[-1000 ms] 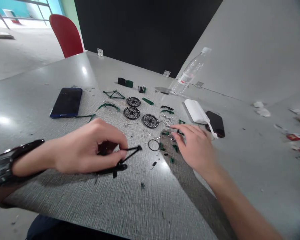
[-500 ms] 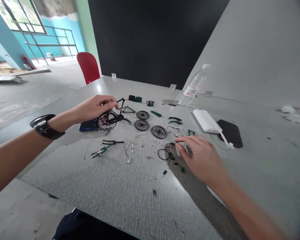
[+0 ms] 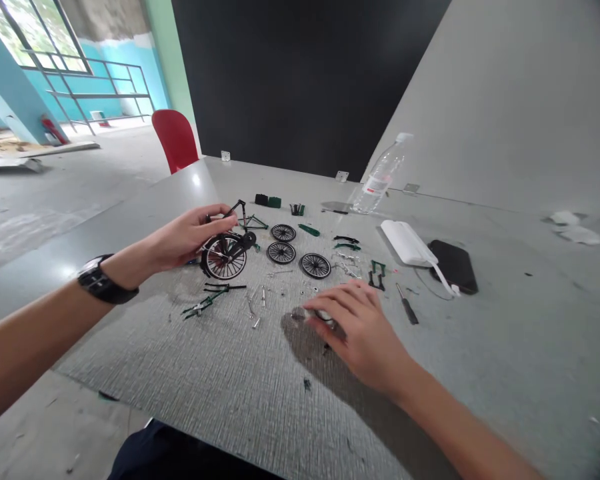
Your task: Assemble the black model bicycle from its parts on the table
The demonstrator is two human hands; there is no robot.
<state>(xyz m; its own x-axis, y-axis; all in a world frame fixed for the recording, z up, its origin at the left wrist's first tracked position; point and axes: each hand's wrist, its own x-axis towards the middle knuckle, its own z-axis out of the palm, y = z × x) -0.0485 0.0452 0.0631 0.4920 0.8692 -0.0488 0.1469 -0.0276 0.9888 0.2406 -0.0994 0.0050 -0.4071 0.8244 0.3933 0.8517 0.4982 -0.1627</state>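
Black watch (image 3: 103, 279) on its wrist, your left hand (image 3: 195, 233) at nine o'clock pinches the model bicycle (image 3: 237, 247) between thumb and fingers. Three loose wheels (image 3: 281, 253) lie near centre. At five, your right hand (image 3: 355, 327) curls its fingers narrowly; whether they grip anything can't be told. At two stands a capped plastic bottle (image 3: 377, 187), contents indistinct.

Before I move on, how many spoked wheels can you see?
4: the far wheel, middle wheel and near wheel lie loose; the mounted wheel sits on the frame the left hand holds. More may be hidden.
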